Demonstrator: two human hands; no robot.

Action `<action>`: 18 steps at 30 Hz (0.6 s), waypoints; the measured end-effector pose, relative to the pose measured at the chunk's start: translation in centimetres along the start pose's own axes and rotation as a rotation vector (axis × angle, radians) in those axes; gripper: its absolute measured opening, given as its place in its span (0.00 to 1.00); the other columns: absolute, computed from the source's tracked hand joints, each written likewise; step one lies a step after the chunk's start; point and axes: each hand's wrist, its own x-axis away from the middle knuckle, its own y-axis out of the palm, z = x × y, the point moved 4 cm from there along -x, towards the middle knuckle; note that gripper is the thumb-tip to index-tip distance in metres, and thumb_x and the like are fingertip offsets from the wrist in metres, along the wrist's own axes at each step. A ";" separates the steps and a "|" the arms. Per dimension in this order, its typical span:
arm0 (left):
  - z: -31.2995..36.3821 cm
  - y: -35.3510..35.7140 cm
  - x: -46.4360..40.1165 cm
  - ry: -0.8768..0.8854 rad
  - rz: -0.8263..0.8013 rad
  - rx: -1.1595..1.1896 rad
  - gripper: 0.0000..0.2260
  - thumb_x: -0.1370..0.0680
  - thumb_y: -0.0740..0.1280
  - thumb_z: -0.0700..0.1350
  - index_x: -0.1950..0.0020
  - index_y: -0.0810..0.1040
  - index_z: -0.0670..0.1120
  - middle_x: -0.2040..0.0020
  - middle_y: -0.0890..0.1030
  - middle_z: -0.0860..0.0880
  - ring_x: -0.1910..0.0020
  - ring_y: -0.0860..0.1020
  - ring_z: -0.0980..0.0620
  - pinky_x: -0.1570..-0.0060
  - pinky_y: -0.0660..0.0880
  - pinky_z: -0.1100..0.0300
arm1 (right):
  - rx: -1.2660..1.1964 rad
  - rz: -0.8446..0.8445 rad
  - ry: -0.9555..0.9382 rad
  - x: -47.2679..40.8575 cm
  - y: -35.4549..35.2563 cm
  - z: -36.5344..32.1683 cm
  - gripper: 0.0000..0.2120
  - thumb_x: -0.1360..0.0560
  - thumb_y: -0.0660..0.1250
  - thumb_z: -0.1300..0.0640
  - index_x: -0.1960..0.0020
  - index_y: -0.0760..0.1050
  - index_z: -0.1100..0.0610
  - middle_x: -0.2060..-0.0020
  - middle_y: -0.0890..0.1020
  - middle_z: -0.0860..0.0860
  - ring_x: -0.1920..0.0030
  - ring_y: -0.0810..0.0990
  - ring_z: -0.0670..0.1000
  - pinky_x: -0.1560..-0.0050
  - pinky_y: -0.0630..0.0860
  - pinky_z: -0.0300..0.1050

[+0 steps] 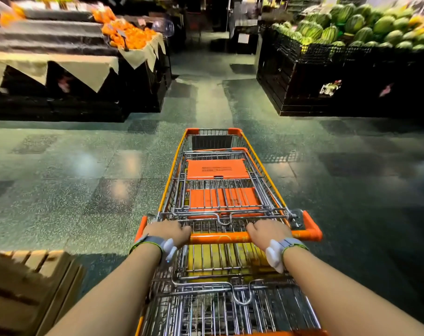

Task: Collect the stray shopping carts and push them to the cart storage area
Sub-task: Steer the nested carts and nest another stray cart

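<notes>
A row of nested wire shopping carts with orange trim [220,170] stands in front of me, pointing up the aisle. Their orange child-seat flaps [217,169] lie folded inside the baskets. My left hand [168,232] is wrapped over the left part of the orange handle bar [220,237]. My right hand [269,232] grips the same bar to the right of centre. Both wrists wear a band with a white device. Another cart basket [230,309] lies closest to me, under my forearms.
A dark produce stand with oranges [131,36] and draped paper flanks the aisle on the left. A black crate stand of watermelons [346,27] flanks it on the right. A wooden crate [29,287] sits at the lower left. A green tiled floor [206,100] runs between the stands.
</notes>
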 end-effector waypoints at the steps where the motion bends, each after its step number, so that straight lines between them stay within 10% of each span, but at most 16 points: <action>1: -0.8 -1.0 -2.4 0.019 0.011 -0.053 0.07 0.19 0.60 0.45 0.53 0.61 0.48 0.58 0.72 0.45 0.55 0.78 0.41 0.58 0.74 0.48 | -0.002 0.024 0.016 -2.4 -1.0 0.8 0.11 0.21 0.58 0.62 0.39 0.68 0.57 0.57 0.72 0.54 0.55 0.78 0.58 0.54 0.80 0.56; 4: -2.8 -3.3 -7.3 0.004 0.002 -0.083 0.12 0.18 0.60 0.46 0.58 0.60 0.52 0.61 0.71 0.47 0.56 0.78 0.43 0.55 0.79 0.45 | -0.051 0.075 0.017 -7.1 -3.4 1.9 0.16 0.20 0.57 0.61 0.33 0.66 0.55 0.57 0.75 0.54 0.57 0.79 0.58 0.60 0.80 0.53; 7: -4.8 -5.9 -13.3 -0.023 -0.021 -0.080 0.10 0.16 0.56 0.48 0.57 0.62 0.51 0.60 0.73 0.47 0.55 0.78 0.44 0.53 0.80 0.44 | -0.070 0.084 0.033 -12.6 -6.0 3.5 0.10 0.17 0.52 0.58 0.49 0.65 0.44 0.57 0.79 0.54 0.57 0.80 0.57 0.56 0.81 0.54; 18: -10.5 -15.2 -32.7 -0.040 0.013 -0.065 0.11 0.16 0.53 0.51 0.55 0.66 0.48 0.60 0.71 0.47 0.61 0.71 0.46 0.62 0.67 0.56 | -0.206 0.162 0.054 -32.2 -16.4 9.6 0.18 0.16 0.49 0.55 0.64 0.59 0.49 0.57 0.82 0.55 0.57 0.81 0.57 0.53 0.81 0.52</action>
